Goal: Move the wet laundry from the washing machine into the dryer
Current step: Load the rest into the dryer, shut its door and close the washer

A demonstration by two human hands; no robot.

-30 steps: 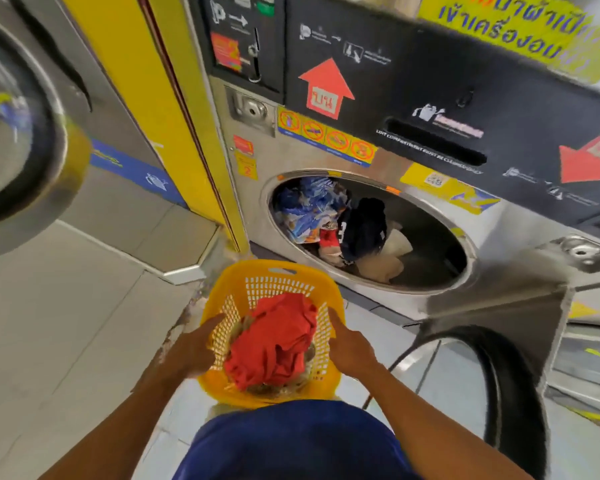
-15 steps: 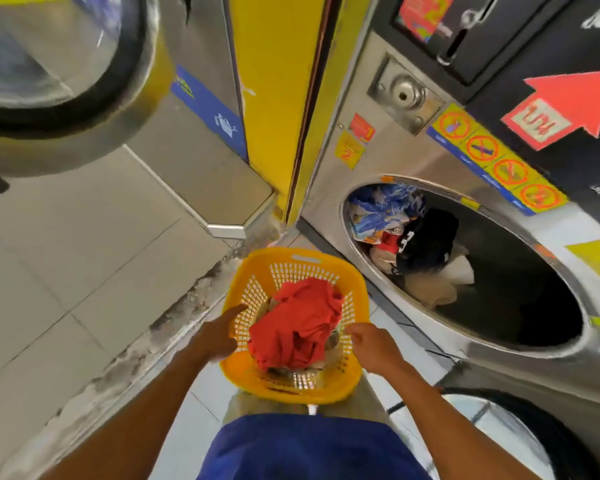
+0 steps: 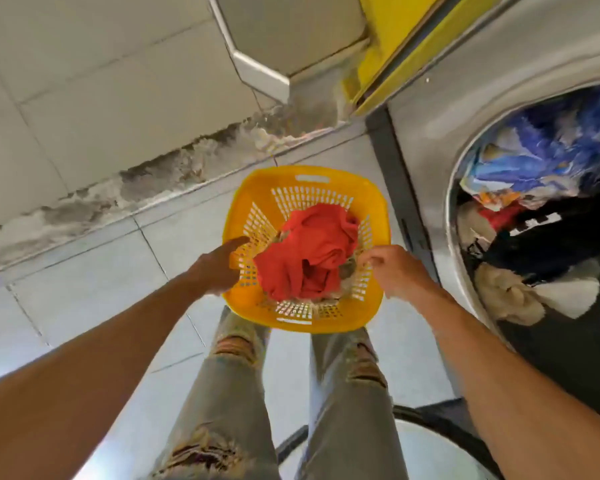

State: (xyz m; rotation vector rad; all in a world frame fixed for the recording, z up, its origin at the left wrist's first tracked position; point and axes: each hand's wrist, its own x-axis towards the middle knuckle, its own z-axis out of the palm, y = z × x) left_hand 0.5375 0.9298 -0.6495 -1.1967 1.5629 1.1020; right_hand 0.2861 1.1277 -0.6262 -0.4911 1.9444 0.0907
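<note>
Basket (image 3: 368, 188): yellow plastic, slotted walls, held low over the tiled floor (image 3: 84, 271), just beside the machine (image 3: 430, 126).

Left hand (image 3: 215, 268): on the basket's left rim, fingers out fairly straight along the edge; whether any curl under the rim I cannot tell.

Right hand (image 3: 397, 271): fingers curled, gripping the right rim.

Red garment (image 3: 309, 254): crumpled on top of the basket load, paler cloth beneath it.

Laundry in drum (image 3: 534, 216): blue, black, red and cream pieces heaped behind the open round mouth.

Handling, my judgement: damp cloth is soft, limp, heavy and clingy. I would take it in bunched handfuls from the middle, not by corners, lest pieces trail or drop.
</note>
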